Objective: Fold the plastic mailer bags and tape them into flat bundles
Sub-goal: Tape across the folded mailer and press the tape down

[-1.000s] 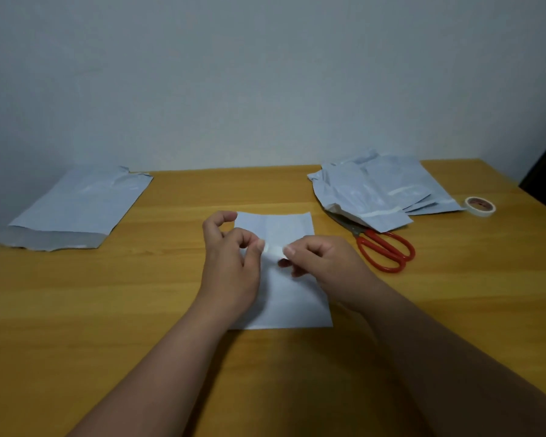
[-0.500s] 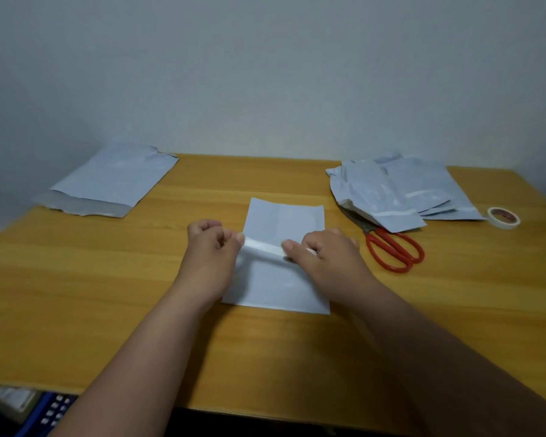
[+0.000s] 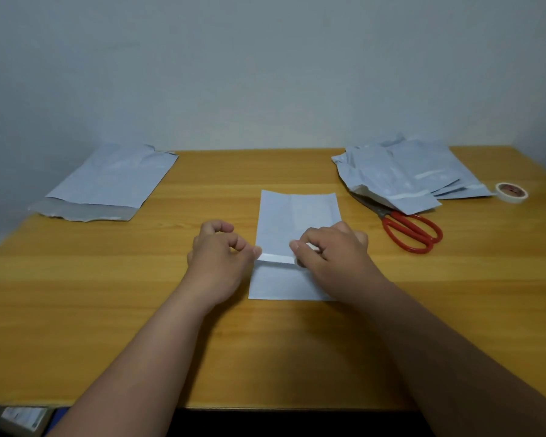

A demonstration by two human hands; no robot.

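Note:
A folded pale mailer bag (image 3: 297, 216) lies flat in the middle of the wooden table (image 3: 108, 294). Across its lower half stretches a strip of white tape (image 3: 276, 257). My left hand (image 3: 216, 263) pinches the strip's left end at the bag's left edge. My right hand (image 3: 334, 253) pinches the strip's right end over the bag, its fingers curled. The tape's far right end is hidden under my right fingers.
An unfolded mailer (image 3: 108, 184) lies at the back left. A pile of several mailers (image 3: 401, 175) sits at the back right, partly over red-handled scissors (image 3: 413, 231). A roll of tape (image 3: 511, 192) stands near the right edge. The wall runs behind the table.
My left hand has slid left to the bag's edge, drawing the tape strip out across the folded bag. The view has tilted up and shifted.

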